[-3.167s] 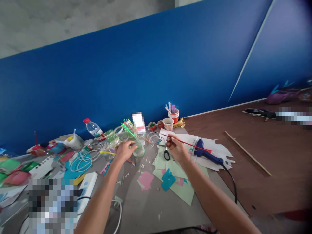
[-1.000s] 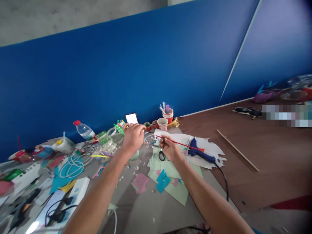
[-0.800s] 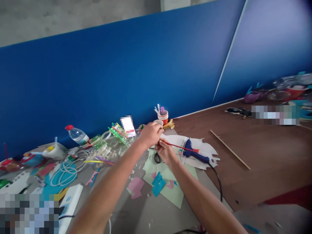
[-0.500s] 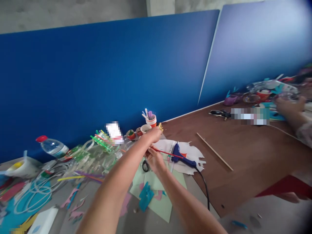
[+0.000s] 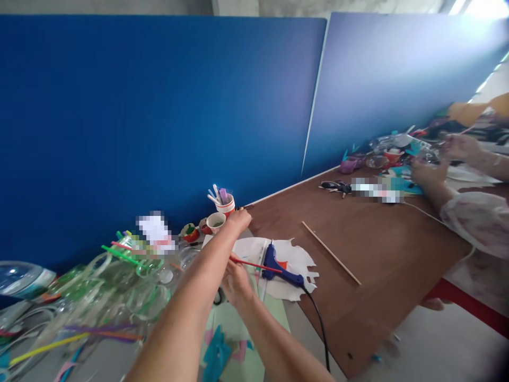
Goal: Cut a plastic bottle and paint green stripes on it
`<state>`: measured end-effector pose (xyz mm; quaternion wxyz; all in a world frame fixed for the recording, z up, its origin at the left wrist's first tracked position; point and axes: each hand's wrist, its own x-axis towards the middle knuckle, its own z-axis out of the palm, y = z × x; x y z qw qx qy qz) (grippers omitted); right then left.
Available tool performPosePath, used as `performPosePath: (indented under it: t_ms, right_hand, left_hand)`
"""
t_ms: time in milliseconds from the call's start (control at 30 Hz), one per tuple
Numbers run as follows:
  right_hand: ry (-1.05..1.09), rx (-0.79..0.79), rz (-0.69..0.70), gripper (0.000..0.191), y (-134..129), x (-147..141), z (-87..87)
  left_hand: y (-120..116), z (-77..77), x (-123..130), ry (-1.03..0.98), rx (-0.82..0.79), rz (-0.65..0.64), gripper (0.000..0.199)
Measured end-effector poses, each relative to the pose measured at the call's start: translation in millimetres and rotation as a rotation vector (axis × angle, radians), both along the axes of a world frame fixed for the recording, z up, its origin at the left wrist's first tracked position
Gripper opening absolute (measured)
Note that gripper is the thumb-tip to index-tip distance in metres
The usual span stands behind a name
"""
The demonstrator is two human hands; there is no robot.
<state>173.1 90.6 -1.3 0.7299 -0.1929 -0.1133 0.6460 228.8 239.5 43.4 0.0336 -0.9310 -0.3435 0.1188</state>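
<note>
My right hand [image 5: 237,281] is closed around one end of a thin red stick [image 5: 256,264], whose other end reaches across a blue glue gun [image 5: 280,268]. My left hand [image 5: 240,218] is stretched forward beside the paper cups, its fingers mostly hidden behind the back of the hand. A white cup [image 5: 216,222] stands left of it, and a stacked cup [image 5: 225,204] holding pale and purple sticks is just behind. Under the glue gun lies a white paper cutout [image 5: 292,286] with a ragged edge.
Clear plastic bottles and straws [image 5: 119,289] crowd the left side. A wooden stick [image 5: 331,253] lies on the brown board [image 5: 382,233]. The glue gun's black cord [image 5: 320,318] runs toward me. At the right, a co-worker's hands [image 5: 431,175] handle items near a power strip.
The view has swung right and shifted, bringing more of the co-worker into sight. The yellow bits at my left fingertips no longer show. My right hand still grips the red stick.
</note>
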Motion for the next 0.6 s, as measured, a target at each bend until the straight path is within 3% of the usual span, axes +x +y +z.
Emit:
performPosePath:
  t_ms: [133,233,333,433,500,600]
  right_hand:
    - [0.019,0.026,-0.008,0.014,0,1,0.6]
    - [0.036,0.057,-0.006,0.012,1,2,-2.9]
    - [0.027,0.07,0.01,0.014,1,2,-6.1]
    - [0.016,0.061,0.013,0.014,0,1,-7.1]
    - [0.01,0.06,0.017,0.014,-1,0,-6.9]
    - [0.004,0.055,0.017,0.014,-1,0,-6.8]
  left_hand:
    - [-12,12.7,5,-0.109,0.038,0.042,0.034]
    - [-17,35.4,9,-0.264,0.065,0.038,0.023]
    - [-11,67.2,10,-0.468,0.129,0.081,0.038]
    - [7,93.1,1,-0.714,0.212,0.221,0.056]
    - [19,99.2,-9,-0.784,0.231,0.307,0.059]
    - [31,91.7,-26,-0.841,0.207,0.471,0.051]
